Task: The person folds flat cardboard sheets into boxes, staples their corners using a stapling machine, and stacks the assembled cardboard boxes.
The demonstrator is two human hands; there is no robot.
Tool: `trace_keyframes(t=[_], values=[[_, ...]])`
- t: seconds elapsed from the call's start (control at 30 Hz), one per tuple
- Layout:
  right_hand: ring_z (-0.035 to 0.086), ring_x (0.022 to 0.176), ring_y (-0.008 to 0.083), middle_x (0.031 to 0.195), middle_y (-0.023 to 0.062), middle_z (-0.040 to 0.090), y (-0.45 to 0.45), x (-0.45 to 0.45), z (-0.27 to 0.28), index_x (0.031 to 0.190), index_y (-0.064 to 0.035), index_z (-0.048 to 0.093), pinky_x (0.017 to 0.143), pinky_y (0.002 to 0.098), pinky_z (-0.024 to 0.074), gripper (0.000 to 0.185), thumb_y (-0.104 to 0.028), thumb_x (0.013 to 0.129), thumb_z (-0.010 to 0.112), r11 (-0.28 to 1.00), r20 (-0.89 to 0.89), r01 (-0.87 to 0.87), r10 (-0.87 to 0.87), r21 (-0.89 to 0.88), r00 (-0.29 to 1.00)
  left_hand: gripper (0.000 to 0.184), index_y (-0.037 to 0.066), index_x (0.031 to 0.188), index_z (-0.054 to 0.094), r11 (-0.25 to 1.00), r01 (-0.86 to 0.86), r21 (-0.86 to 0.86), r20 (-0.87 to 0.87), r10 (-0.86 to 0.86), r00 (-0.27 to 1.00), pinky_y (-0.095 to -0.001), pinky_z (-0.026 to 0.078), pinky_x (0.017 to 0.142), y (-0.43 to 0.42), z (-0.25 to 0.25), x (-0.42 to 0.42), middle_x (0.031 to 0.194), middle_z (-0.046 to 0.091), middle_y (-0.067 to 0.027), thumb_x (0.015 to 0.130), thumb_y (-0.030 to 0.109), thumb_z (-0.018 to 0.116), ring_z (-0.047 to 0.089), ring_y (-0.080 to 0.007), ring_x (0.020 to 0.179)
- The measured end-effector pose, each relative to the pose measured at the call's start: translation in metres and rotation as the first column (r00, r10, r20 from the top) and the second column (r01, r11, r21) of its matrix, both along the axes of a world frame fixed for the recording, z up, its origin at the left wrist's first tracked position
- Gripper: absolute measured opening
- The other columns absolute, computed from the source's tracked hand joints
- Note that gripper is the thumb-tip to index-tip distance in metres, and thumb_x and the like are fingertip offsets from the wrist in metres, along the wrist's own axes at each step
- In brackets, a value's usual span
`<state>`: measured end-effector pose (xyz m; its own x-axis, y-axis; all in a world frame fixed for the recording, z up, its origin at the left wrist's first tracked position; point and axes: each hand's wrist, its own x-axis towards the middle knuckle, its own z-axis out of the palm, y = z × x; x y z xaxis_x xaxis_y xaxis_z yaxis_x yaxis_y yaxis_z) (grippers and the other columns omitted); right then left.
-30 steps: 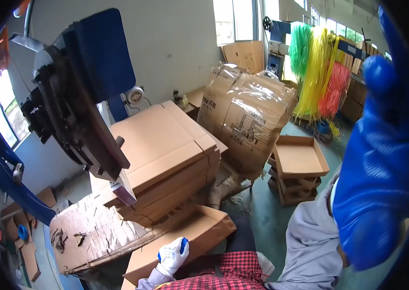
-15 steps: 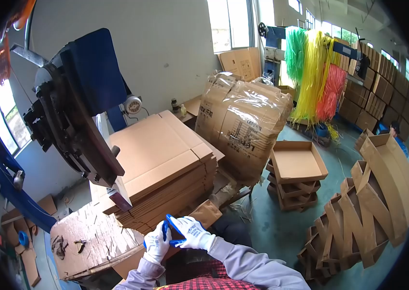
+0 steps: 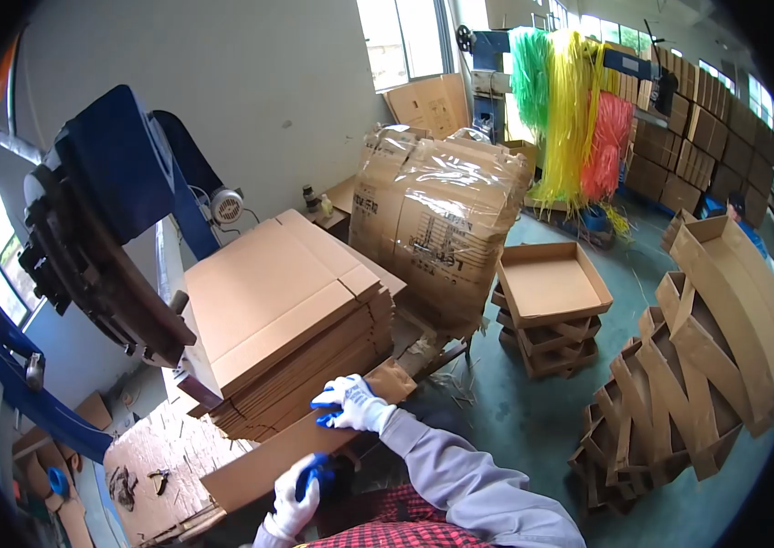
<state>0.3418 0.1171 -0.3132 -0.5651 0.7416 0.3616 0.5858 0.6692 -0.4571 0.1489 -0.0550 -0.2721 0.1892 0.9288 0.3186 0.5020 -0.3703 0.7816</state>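
Both my hands wear white gloves with blue palms. In the head view my right hand [image 3: 353, 405] reaches over a folded brown cardboard piece [image 3: 268, 464], its fingers stretched toward the left and apart. Whether its fingertips press on the cardboard I cannot tell. My left hand [image 3: 296, 496] is lower and nearer my body, in front of that piece, with fingers loosely curved and nothing visible in them. Behind the folded piece rises a thick stack of flat cardboard sheets [image 3: 282, 292], scored and slotted at the edges.
A dark, blue-framed machine [image 3: 104, 247] overhangs the stack's left side. Pliers [image 3: 159, 480] lie on the worn tabletop [image 3: 190, 447]. A plastic-wrapped bundle [image 3: 437, 228] leans behind. Stacked cardboard trays [image 3: 556, 283] and a tall pile [image 3: 670, 393] stand right. Colored strapping [image 3: 565, 119] hangs beyond.
My hands, close together before, have separated: the right is now over the cardboard piece, the left lower and nearer me. More of the cardboard piece shows. The view has shifted slightly.
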Motion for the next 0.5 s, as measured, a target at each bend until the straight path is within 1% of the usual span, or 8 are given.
trace_keyframes(t=[0.03,0.07,0.13,0.17,0.23,0.3,0.37,0.5], values=[[0.058,0.092,0.0274,0.104,0.0053,0.063,0.006,0.011,-0.001,0.105,-0.0209,0.071,0.088,0.038,0.0418,0.036,-0.037,0.072,0.074,0.999,-0.072,0.017,-0.015,0.029,0.997,0.037,-0.002,0.119,0.06,0.982,0.026,-0.184,0.039,-0.019,0.999,-0.0311,0.052,0.08,-0.013,0.002,-0.003,0.103,0.069,-0.0129,0.082,-0.001,0.056,0.066,-0.0215,0.086],[0.058,0.092,0.0274,0.104,0.0053,0.063,0.012,0.022,-0.001,0.105,-0.0209,0.071,0.088,0.038,0.0418,0.036,-0.037,0.072,0.074,0.999,-0.078,0.016,-0.014,0.032,0.997,0.034,0.001,0.119,0.06,0.9,0.073,-0.43,0.338,0.085,0.937,-0.0291,0.053,0.074,-0.023,-0.024,-0.018,0.101,0.069,-0.0112,0.086,0.004,0.059,0.067,-0.0208,0.08],[0.06,0.086,0.027,0.097,0.0042,0.065,0.024,0.048,-0.003,0.102,-0.0177,0.072,0.081,0.0371,0.0463,0.035,-0.035,0.072,0.075,1.0,-0.145,0.017,-0.02,-0.017,0.989,0.027,0.007,0.104,0.066,0.855,-0.324,-0.406,0.023,0.364,0.931,-0.0315,0.053,0.056,-0.031,-0.084,-0.065,0.078,0.069,-0.0123,0.093,0.03,0.058,0.063,-0.0284,0.058],[0.061,0.084,0.0272,0.094,0.0041,0.066,0.029,0.061,-0.004,0.101,-0.0162,0.072,0.079,0.037,0.0477,0.035,-0.033,0.071,0.076,1.0,-0.219,0.0,0.0,0.0,0.976,0.027,0.007,0.104,0.066,0.856,-0.325,-0.403,0.021,0.363,0.931,-0.0315,0.053,0.056,-0.032,-0.093,-0.087,0.078,0.069,-0.0123,0.093,0.03,0.058,0.063,-0.0284,0.058],[0.062,0.082,0.0274,0.091,0.004,0.067,0.033,0.082,-0.006,0.1,-0.0148,0.073,0.076,0.037,0.0491,0.034,-0.031,0.07,0.076,1.0,-0.289,-0.026,0.029,0.014,0.957,0.039,0.006,0.123,0.052,0.892,-0.4,-0.211,0.301,0.448,0.842,-0.033,0.049,0.077,-0.036,-0.102,-0.131,0.11,0.057,-0.0138,0.086,0.015,0.058,0.056,-0.0267,0.091],[0.062,0.085,0.027,0.093,0.0046,0.068,0.037,0.094,-0.007,0.098,-0.0127,0.072,0.079,0.0373,0.0493,0.033,-0.025,0.069,0.077,0.998,-0.334,-0.031,0.013,-0.048,0.943,0.068,0.005,0.143,0.038,0.852,-0.522,-0.033,0.57,0.445,0.69,-0.0346,0.045,0.098,-0.042,-0.108,-0.16,0.142,0.045,-0.0153,0.079,0.0,0.059,0.05,-0.0251,0.124],[0.062,0.085,0.0267,0.092,0.0048,0.068,0.037,0.099,-0.013,0.098,-0.0123,0.072,0.079,0.0371,0.0492,0.032,-0.024,0.068,0.077,0.998,-0.343,-0.036,0.014,-0.058,0.939,0.078,0.005,0.149,0.025,0.816,-0.547,0.187,0.5,0.4,0.768,-0.0386,0.033,0.109,-0.025,-0.085,-0.159,0.149,0.032,-0.014,0.079,0.003,0.06,0.036,-0.0274,0.135],[0.062,0.085,0.0259,0.092,0.0054,0.068,0.033,0.117,-0.021,0.097,-0.0106,0.072,0.081,0.0361,0.0488,0.032,-0.021,0.067,0.078,0.997,-0.358,-0.026,0.0,-0.067,0.934,0.074,0.004,0.146,0.03,0.905,-0.424,0.037,0.486,0.354,0.799,-0.0424,0.023,0.114,-0.008,-0.025,-0.136,0.145,0.038,-0.0144,0.08,0.011,0.063,0.036,-0.0304,0.134]])
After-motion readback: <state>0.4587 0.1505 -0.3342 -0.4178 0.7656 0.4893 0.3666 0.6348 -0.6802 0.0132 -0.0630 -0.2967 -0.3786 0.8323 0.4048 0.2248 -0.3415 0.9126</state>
